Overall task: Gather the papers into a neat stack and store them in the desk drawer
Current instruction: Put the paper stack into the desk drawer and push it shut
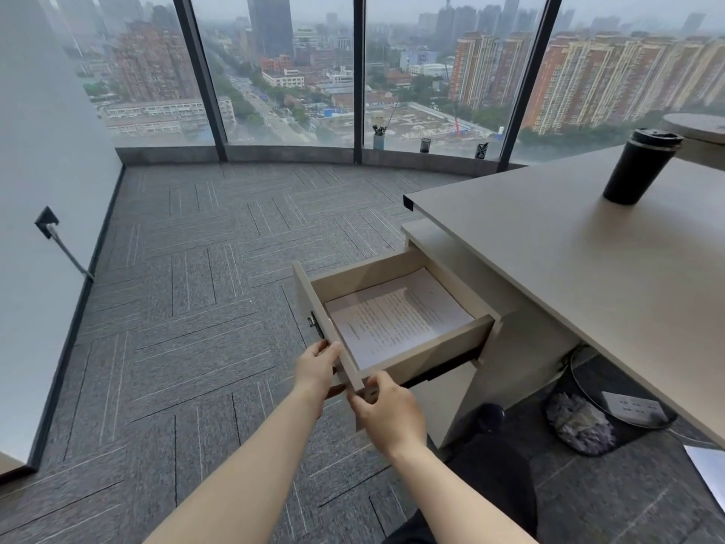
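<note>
The beige desk drawer point(431, 349) stands pulled out at the desk's left end. Inside it lies a flat stack of white printed papers point(396, 314). My left hand point(317, 369) grips the near end of the drawer's front panel point(314, 304), thumb on the top edge. My right hand point(386, 412) pinches the same front corner from the right side. A small metal lock shows on the panel's outer face.
A black travel tumbler point(639, 166) stands on the beige desk top point(569, 249). Under the desk are a grey fluffy slipper point(578, 424), a white power strip point(635, 410) and a loose sheet point(710, 477) on the carpet. Grey carpet stretches left toward the windows.
</note>
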`<action>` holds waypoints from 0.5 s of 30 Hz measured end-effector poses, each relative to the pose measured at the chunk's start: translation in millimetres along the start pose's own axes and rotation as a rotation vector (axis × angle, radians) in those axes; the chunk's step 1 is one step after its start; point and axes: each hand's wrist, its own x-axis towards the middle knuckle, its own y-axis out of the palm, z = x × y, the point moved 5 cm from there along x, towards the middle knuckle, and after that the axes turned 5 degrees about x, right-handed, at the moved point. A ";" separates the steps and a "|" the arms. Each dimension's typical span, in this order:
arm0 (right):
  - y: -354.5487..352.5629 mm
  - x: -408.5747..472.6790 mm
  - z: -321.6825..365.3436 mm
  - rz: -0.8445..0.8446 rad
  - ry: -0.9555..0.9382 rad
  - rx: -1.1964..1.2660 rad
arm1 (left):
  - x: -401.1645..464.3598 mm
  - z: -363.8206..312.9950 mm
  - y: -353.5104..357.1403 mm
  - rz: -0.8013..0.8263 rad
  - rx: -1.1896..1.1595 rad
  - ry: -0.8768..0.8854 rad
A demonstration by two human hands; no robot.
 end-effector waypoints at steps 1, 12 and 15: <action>-1.8 1.6 -3.4 -0.012 0.011 0.007 | 1.3 -0.5 4.9 0.005 -0.001 -0.001; -33.1 19.2 -42.4 -0.088 0.205 0.143 | 26.3 -0.7 61.8 0.035 -0.010 -0.031; -38.5 24.9 -53.4 -0.092 0.272 0.262 | 32.4 -0.8 77.6 0.044 -0.017 -0.035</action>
